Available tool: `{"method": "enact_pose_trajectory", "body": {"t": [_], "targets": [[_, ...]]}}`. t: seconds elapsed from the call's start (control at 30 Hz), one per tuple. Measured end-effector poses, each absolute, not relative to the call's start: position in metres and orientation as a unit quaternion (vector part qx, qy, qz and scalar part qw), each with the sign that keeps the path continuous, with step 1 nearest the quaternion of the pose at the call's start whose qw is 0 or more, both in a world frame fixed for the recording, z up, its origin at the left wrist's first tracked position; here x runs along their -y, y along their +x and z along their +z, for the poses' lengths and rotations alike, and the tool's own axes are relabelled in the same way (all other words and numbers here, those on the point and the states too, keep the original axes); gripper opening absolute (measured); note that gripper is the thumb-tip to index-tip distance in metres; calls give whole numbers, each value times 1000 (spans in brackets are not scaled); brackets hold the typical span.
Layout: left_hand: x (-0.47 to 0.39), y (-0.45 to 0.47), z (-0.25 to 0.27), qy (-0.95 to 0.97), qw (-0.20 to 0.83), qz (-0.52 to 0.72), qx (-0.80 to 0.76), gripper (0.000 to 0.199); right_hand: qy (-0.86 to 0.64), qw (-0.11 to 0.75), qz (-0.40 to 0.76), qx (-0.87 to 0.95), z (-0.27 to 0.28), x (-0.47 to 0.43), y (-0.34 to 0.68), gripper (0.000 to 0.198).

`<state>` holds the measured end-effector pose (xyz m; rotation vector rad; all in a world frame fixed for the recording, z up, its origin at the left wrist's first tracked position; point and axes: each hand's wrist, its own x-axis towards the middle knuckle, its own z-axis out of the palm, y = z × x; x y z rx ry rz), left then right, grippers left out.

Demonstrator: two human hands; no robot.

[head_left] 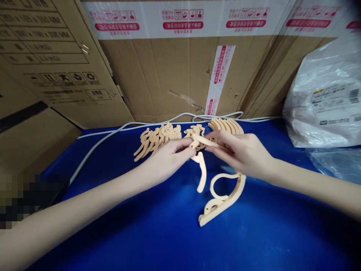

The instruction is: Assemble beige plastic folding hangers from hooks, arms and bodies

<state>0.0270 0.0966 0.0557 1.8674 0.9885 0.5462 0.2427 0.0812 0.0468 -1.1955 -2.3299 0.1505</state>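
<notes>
Strip (207,141) and small piece (193,145), both beige, are meeting above the blue table (141,233). The right hand (248,152) is pinching the strip; the left hand (170,156) is pinching the small piece, thumb against finger. Narrow edges are probably giving little hold, so either could slip, falling toward the hanger-shaped part (225,205) lying nearer.

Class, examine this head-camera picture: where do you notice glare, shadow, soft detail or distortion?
Head view: bright glare streaks the plastic bag; head view: the blue surface shows a soft sheen and darkens below the left forearm; head view: the left carton's print looks soft; head view: coarse pixel blocks hide the lower-left edge.
</notes>
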Motion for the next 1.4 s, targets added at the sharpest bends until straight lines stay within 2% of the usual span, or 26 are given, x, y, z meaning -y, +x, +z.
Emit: {"method": "enact_pose_trajectory", "body": {"t": [0.1, 0.2, 0.3, 0.43, 0.53, 0.63, 0.8, 0.97, 1.0, 1.07, 1.13, 1.2, 1.3, 1.4], "targets": [[-89, 27, 58, 785, 421, 207, -404, 30, -402, 182, -97, 892, 46, -85, 243, 29], [-77, 29, 58, 801, 363, 204, -430, 31, -380, 136, -108, 908, 43, -85, 239, 33], [-68, 29, 56, 804, 332, 193, -453, 33, -399, 149, 20, 905, 45, -81, 234, 33], [-81, 10, 59, 813, 297, 192, -463, 29, -420, 207, 310, 827, 59, -80, 234, 35], [-113, -22, 71, 810, 275, 190, -483, 33, -434, 252, 449, 740, 69, -86, 239, 36], [-149, -54, 78, 767, 259, 120, -574, 33, -415, 288, 493, 709, 74, -93, 239, 30], [-182, -80, 60, 767, 262, 91, -579, 42, -439, 401, 515, 618, 70, -103, 230, 16], [-174, -70, 68, 771, 174, 154, -593, 48, -469, 511, 527, 491, 69, -108, 230, 10], [-168, -64, 76, 775, 192, 174, -576, 47, -466, 536, 517, 478, 71, -109, 231, 10], [-156, -50, 94, 756, 316, 200, -537, 54, -456, 587, 486, 459, 75, -109, 230, 10], [-144, -37, 108, 762, 439, 145, -453, 59, -445, 632, 449, 447, 78, -109, 229, 11], [-137, -26, 114, 758, 486, 94, -424, 43, -438, 658, 420, 446, 79, -108, 229, 15], [-133, -11, 106, 705, 557, 127, -420, 21, -427, 666, 389, 472, 75, -104, 235, 20], [-133, 8, 88, 631, 642, 187, -394, 20, -417, 656, 378, 503, 69, -99, 246, 23]]}}
